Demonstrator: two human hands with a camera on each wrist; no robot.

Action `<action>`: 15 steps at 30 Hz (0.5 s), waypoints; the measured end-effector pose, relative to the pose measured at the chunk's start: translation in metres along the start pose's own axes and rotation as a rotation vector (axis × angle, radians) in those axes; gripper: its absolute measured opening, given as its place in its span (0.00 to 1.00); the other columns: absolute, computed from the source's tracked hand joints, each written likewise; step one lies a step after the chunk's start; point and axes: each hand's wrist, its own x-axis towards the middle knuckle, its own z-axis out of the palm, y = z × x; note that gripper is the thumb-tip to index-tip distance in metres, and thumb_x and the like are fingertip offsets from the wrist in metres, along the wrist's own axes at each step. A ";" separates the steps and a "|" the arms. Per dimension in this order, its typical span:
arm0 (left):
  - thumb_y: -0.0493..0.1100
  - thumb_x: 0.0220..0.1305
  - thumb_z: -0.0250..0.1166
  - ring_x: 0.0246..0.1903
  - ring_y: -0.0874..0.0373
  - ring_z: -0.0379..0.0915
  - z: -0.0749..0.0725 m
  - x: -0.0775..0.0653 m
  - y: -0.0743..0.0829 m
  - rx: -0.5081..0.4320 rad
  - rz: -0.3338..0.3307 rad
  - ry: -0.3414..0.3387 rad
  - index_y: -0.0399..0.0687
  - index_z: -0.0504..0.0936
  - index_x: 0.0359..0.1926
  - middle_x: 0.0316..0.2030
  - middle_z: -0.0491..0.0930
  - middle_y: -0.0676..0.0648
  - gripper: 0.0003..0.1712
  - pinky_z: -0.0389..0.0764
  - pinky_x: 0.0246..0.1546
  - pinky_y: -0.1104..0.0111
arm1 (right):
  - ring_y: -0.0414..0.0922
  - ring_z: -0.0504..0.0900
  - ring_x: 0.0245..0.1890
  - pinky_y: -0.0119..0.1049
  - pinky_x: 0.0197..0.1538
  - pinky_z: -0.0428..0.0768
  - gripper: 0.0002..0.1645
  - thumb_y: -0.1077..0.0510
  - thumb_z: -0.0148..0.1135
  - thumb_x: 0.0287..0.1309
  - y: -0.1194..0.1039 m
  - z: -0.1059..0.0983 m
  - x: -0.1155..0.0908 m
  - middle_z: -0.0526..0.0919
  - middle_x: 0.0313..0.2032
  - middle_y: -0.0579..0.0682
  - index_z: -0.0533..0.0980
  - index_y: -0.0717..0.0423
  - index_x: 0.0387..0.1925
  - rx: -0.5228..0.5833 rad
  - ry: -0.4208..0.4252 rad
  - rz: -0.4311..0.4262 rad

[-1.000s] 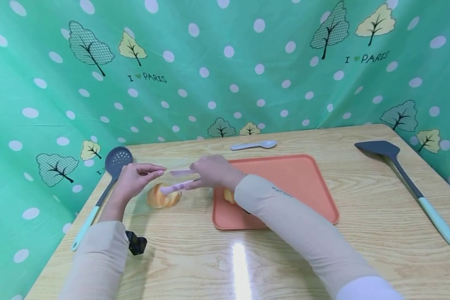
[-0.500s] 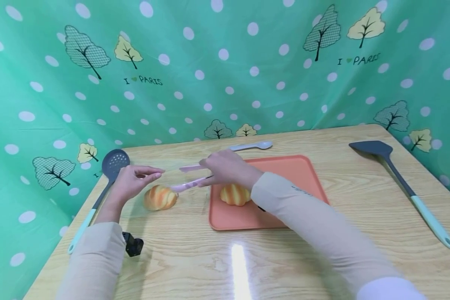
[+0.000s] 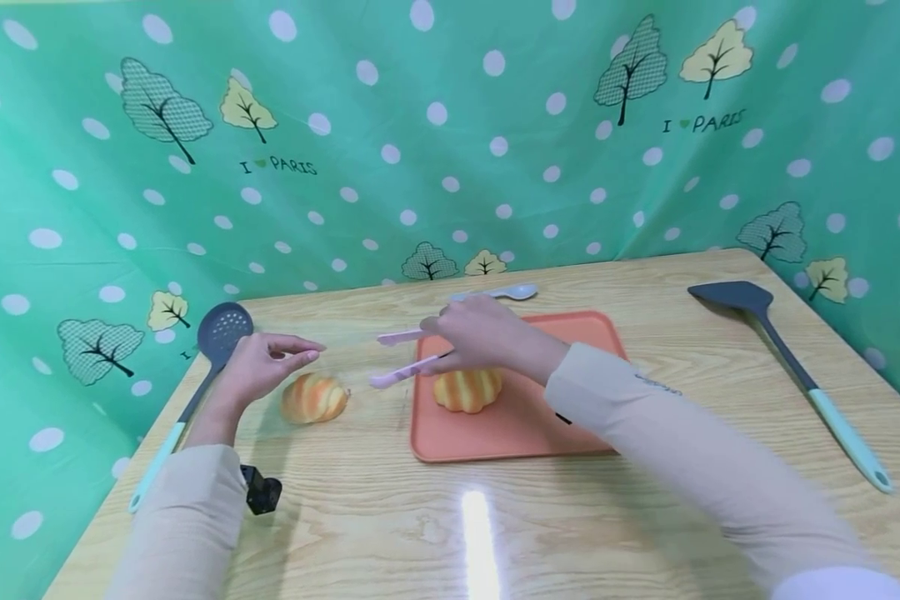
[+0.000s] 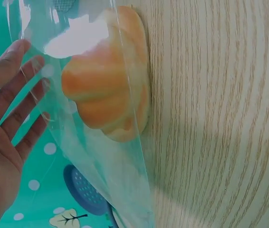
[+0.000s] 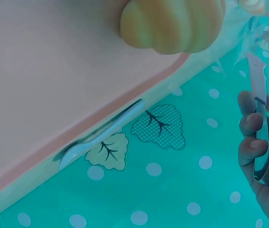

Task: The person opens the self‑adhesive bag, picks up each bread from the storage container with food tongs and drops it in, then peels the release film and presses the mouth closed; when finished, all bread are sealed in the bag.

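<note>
My left hand pinches the rim of a clear plastic bag between thumb and fingertips, at the left of the head view. Inside the bag lies a golden-brown croissant-shaped bread roll. Pale purple tongs are in my right hand, their two arms spread and nothing between the tips. The tips point left toward the bag, apart from the bread. Below the right hand, a second bread roll sits on the left part of a coral-pink tray; the hand covers its top edge.
A slotted skimmer lies along the table's left side. Behind the tray is a pale spoon, partly hidden by the right hand. A dark turner with a mint handle lies at the right. The polka-dot curtain closes off the back.
My right hand has drawn back to the right with the tongs, whose tips have left the bagged bread roll. The roll on the tray has come into view. The left hand stays at the bag.
</note>
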 end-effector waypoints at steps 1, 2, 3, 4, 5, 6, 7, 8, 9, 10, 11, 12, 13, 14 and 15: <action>0.50 0.73 0.65 0.54 0.38 0.79 0.000 0.000 0.000 0.005 0.002 -0.003 0.42 0.88 0.52 0.52 0.85 0.37 0.18 0.79 0.54 0.44 | 0.42 0.78 0.30 0.36 0.30 0.74 0.34 0.29 0.62 0.62 0.001 -0.001 -0.003 0.83 0.31 0.45 0.82 0.50 0.55 0.004 0.003 -0.002; 0.49 0.73 0.65 0.54 0.38 0.79 0.000 0.001 0.000 0.008 0.003 -0.007 0.42 0.88 0.52 0.52 0.85 0.37 0.17 0.79 0.54 0.44 | 0.42 0.78 0.30 0.36 0.30 0.75 0.35 0.29 0.62 0.62 0.002 -0.002 -0.006 0.83 0.31 0.45 0.82 0.50 0.55 0.007 0.007 -0.002; 0.49 0.73 0.65 0.54 0.38 0.79 0.000 0.001 0.000 0.010 0.004 -0.009 0.42 0.88 0.52 0.52 0.85 0.37 0.18 0.78 0.54 0.44 | 0.42 0.78 0.30 0.36 0.29 0.74 0.35 0.29 0.63 0.62 0.003 -0.003 -0.009 0.82 0.31 0.45 0.82 0.50 0.56 0.010 0.013 -0.002; 0.50 0.73 0.65 0.54 0.38 0.79 0.000 0.001 0.000 0.012 0.003 -0.011 0.42 0.88 0.51 0.52 0.85 0.37 0.18 0.78 0.54 0.44 | 0.42 0.77 0.29 0.35 0.28 0.73 0.35 0.28 0.63 0.62 0.005 -0.003 -0.013 0.82 0.29 0.45 0.82 0.50 0.56 0.011 0.023 -0.005; 0.50 0.73 0.65 0.54 0.38 0.79 0.000 0.002 0.001 0.015 0.003 -0.014 0.42 0.89 0.51 0.52 0.85 0.37 0.18 0.78 0.54 0.44 | 0.42 0.77 0.28 0.35 0.27 0.73 0.35 0.28 0.63 0.62 0.007 -0.004 -0.016 0.81 0.28 0.44 0.82 0.50 0.56 0.013 0.033 -0.008; 0.50 0.73 0.65 0.54 0.38 0.79 0.001 0.002 0.001 0.018 0.002 -0.017 0.43 0.89 0.51 0.52 0.85 0.37 0.18 0.78 0.54 0.44 | 0.41 0.77 0.27 0.34 0.26 0.72 0.35 0.28 0.63 0.62 0.008 -0.004 -0.019 0.81 0.27 0.44 0.82 0.50 0.56 0.014 0.045 -0.010; 0.51 0.73 0.65 0.54 0.38 0.79 0.001 0.002 0.001 0.020 0.002 -0.019 0.43 0.89 0.51 0.52 0.85 0.37 0.18 0.78 0.54 0.44 | 0.41 0.77 0.27 0.34 0.25 0.71 0.35 0.28 0.63 0.62 0.010 -0.004 -0.022 0.81 0.26 0.44 0.82 0.50 0.56 0.013 0.057 -0.012; 0.51 0.73 0.65 0.54 0.38 0.79 0.001 0.002 0.001 0.021 0.002 -0.021 0.43 0.89 0.51 0.51 0.85 0.37 0.18 0.78 0.54 0.44 | 0.41 0.77 0.26 0.34 0.25 0.71 0.36 0.29 0.63 0.62 0.011 -0.005 -0.026 0.81 0.27 0.44 0.81 0.51 0.57 0.013 0.067 -0.015; 0.51 0.73 0.65 0.54 0.38 0.79 0.001 0.002 0.001 0.022 0.000 -0.024 0.43 0.89 0.51 0.51 0.85 0.37 0.18 0.78 0.54 0.44 | 0.41 0.77 0.26 0.34 0.25 0.71 0.36 0.29 0.63 0.62 0.013 -0.006 -0.029 0.82 0.27 0.44 0.81 0.51 0.57 0.011 0.077 -0.016; 0.51 0.73 0.65 0.53 0.38 0.79 0.001 0.002 0.001 0.022 -0.002 -0.027 0.43 0.89 0.51 0.51 0.85 0.37 0.18 0.79 0.53 0.44 | 0.41 0.77 0.25 0.34 0.25 0.71 0.36 0.29 0.63 0.62 0.014 -0.007 -0.033 0.82 0.26 0.45 0.81 0.51 0.57 0.008 0.081 -0.017; 0.51 0.73 0.65 0.53 0.38 0.79 0.001 0.002 0.001 0.022 -0.002 -0.029 0.43 0.89 0.51 0.51 0.85 0.37 0.18 0.79 0.53 0.44 | 0.41 0.77 0.24 0.34 0.25 0.71 0.36 0.29 0.63 0.62 0.015 -0.008 -0.036 0.82 0.26 0.45 0.81 0.52 0.58 0.007 0.082 -0.014; 0.51 0.73 0.65 0.53 0.38 0.79 0.001 0.003 0.002 0.021 -0.002 -0.031 0.43 0.89 0.51 0.51 0.85 0.37 0.18 0.79 0.53 0.44 | 0.41 0.77 0.24 0.35 0.25 0.71 0.37 0.30 0.64 0.62 0.016 -0.009 -0.040 0.82 0.26 0.45 0.81 0.52 0.58 0.005 0.085 -0.011; 0.51 0.73 0.65 0.53 0.38 0.79 0.001 0.003 0.002 0.020 -0.001 -0.032 0.42 0.88 0.52 0.51 0.85 0.37 0.18 0.79 0.53 0.44 | 0.41 0.77 0.24 0.35 0.25 0.71 0.37 0.30 0.64 0.61 0.017 -0.010 -0.043 0.82 0.26 0.45 0.81 0.52 0.59 0.003 0.089 -0.010; 0.51 0.73 0.65 0.53 0.38 0.79 0.001 0.003 0.002 0.022 -0.001 -0.033 0.42 0.88 0.52 0.51 0.85 0.37 0.19 0.79 0.53 0.44 | 0.42 0.77 0.24 0.36 0.25 0.72 0.37 0.30 0.65 0.61 0.018 -0.011 -0.047 0.82 0.26 0.46 0.81 0.52 0.59 0.002 0.092 -0.008; 0.51 0.73 0.65 0.53 0.37 0.79 0.001 0.002 0.002 0.024 0.000 -0.034 0.42 0.88 0.52 0.52 0.85 0.37 0.19 0.79 0.53 0.44 | 0.42 0.77 0.24 0.36 0.25 0.73 0.37 0.30 0.65 0.61 0.020 -0.012 -0.050 0.82 0.26 0.46 0.81 0.52 0.59 0.002 0.096 -0.004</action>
